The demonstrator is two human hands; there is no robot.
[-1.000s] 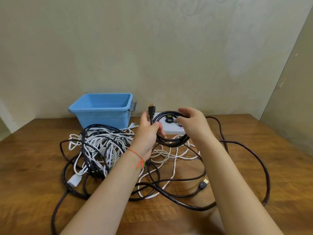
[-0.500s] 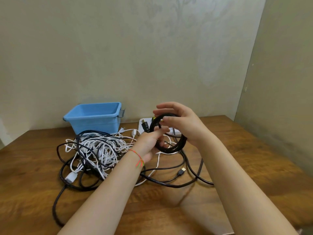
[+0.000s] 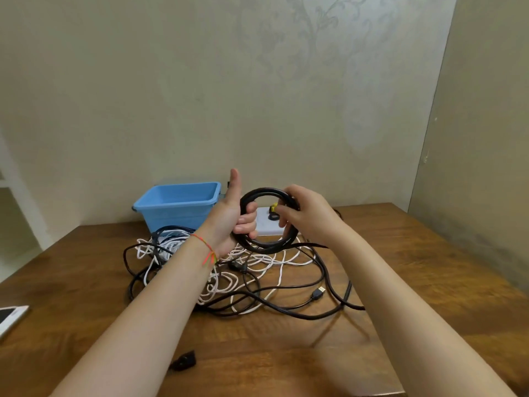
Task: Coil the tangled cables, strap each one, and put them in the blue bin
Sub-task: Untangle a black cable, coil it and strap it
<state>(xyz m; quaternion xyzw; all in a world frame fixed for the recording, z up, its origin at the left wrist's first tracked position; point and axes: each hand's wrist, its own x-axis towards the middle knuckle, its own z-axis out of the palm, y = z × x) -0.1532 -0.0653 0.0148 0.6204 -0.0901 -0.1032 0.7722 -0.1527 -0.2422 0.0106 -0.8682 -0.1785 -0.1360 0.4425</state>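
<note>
Writing: none readable.
Bins: one blue bin [image 3: 177, 206].
Left hand [image 3: 233, 216]: grips black coil [image 3: 264, 193], thumb up.
Right hand [image 3: 307, 214]: pinches the coil's other side.
Phones: one phone [image 3: 10, 318].

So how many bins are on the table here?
1: the blue bin stands at the table's far edge, behind the tangled cables.

Looks like a home room — pale wallpaper [image 3: 300, 67] with a faint floral scroll, a wooden table [image 3: 429, 282] in the corner, a phone [image 3: 10, 318] at its edge.
</note>
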